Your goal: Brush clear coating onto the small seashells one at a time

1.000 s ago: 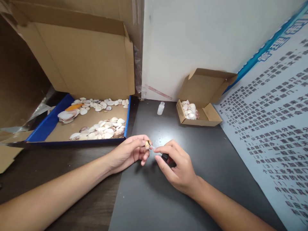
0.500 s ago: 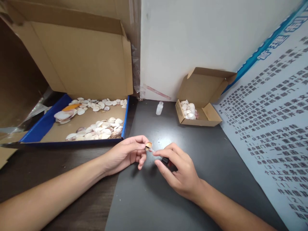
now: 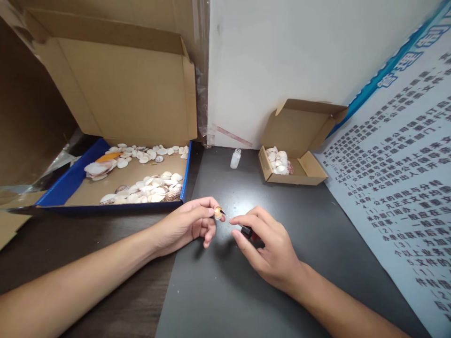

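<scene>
The large blue-sided cardboard box (image 3: 84, 188) holds seashells (image 3: 148, 188), many overlapping; the small cardboard box (image 3: 296, 179) has more. My right hand (image 3: 269, 244) grasps a black cap (image 3: 246, 232), its back end hidden in my curled fingers. My left hand (image 3: 190, 225) pinches a small seashell (image 3: 217, 215) above the tabletop, near a clear bottle (image 3: 235, 160); the dark sliver at the shell's edge is too tiny to identify.

Bare forearms without sleeves; bare hands (image 3: 269, 246), slim fingers; short, unpainted nails
</scene>
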`<state>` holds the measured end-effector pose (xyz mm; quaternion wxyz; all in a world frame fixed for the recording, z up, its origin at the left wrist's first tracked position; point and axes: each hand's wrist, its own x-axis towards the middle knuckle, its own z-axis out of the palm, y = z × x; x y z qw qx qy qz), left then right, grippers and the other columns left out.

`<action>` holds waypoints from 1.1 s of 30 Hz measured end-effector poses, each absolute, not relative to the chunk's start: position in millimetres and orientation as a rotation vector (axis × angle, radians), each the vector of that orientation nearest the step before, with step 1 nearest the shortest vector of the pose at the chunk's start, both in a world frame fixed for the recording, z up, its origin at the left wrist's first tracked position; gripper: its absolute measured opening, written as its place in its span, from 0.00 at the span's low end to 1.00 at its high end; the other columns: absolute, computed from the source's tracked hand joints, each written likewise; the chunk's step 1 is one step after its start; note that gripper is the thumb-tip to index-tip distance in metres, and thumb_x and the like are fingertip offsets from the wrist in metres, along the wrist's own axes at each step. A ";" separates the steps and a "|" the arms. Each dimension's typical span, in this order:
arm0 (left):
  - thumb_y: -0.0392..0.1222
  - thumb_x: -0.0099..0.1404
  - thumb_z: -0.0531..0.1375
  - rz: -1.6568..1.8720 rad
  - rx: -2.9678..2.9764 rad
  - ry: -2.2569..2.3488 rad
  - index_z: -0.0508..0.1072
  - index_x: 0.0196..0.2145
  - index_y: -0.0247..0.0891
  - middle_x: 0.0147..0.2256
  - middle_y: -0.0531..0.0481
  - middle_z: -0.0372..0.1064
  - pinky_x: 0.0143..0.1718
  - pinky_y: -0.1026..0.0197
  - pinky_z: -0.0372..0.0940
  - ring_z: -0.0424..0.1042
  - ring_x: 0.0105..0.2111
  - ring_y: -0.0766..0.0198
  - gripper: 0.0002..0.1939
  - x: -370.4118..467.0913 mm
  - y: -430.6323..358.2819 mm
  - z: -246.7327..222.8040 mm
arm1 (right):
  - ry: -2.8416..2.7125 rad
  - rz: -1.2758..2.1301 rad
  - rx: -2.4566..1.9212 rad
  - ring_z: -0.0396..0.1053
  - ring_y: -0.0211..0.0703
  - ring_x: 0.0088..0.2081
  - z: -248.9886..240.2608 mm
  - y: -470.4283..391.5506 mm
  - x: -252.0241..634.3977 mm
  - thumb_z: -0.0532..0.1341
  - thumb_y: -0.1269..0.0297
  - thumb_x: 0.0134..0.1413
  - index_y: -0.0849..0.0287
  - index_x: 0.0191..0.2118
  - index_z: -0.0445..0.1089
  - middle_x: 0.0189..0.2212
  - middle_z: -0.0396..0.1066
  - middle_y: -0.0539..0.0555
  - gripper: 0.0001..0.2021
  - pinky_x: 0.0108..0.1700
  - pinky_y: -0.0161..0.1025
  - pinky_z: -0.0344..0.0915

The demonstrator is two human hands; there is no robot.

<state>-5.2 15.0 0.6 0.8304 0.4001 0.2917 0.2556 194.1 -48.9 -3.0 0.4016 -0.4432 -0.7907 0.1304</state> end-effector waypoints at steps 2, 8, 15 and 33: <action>0.41 0.62 0.63 0.549 0.836 0.615 0.68 0.33 0.36 0.28 0.53 0.69 0.21 0.66 0.67 0.67 0.20 0.70 0.08 -5.1 14.7 0.8 | -2.006 0.343 -1.114 0.67 0.37 0.27 -2.7 -49.1 194.0 0.59 0.69 0.62 0.61 0.44 0.73 0.31 0.69 0.53 0.07 0.28 0.34 0.66; 0.40 0.63 0.62 0.530 0.861 0.616 0.67 0.33 0.36 0.24 0.55 0.67 0.21 0.67 0.66 0.66 0.19 0.71 0.07 -5.7 15.0 -0.6 | -1.994 0.350 -1.088 0.67 0.37 0.28 -1.9 -50.8 195.3 0.59 0.70 0.62 0.61 0.45 0.73 0.32 0.68 0.54 0.08 0.29 0.34 0.66; 0.45 0.63 0.63 0.483 0.995 0.664 0.66 0.33 0.36 0.22 0.55 0.67 0.24 0.67 0.66 0.67 0.20 0.70 0.11 -5.3 12.8 -2.7 | -1.997 0.350 -1.097 0.67 0.38 0.28 -2.8 -51.7 195.8 0.59 0.69 0.62 0.61 0.45 0.72 0.31 0.68 0.54 0.08 0.28 0.35 0.66; 0.49 0.63 0.64 0.524 1.071 0.693 0.65 0.34 0.38 0.24 0.56 0.67 0.23 0.67 0.65 0.67 0.20 0.71 0.14 -4.2 10.4 -6.9 | -1.992 0.302 -1.081 0.66 0.37 0.27 -0.6 -53.3 195.2 0.59 0.68 0.62 0.61 0.41 0.73 0.29 0.68 0.53 0.06 0.28 0.34 0.65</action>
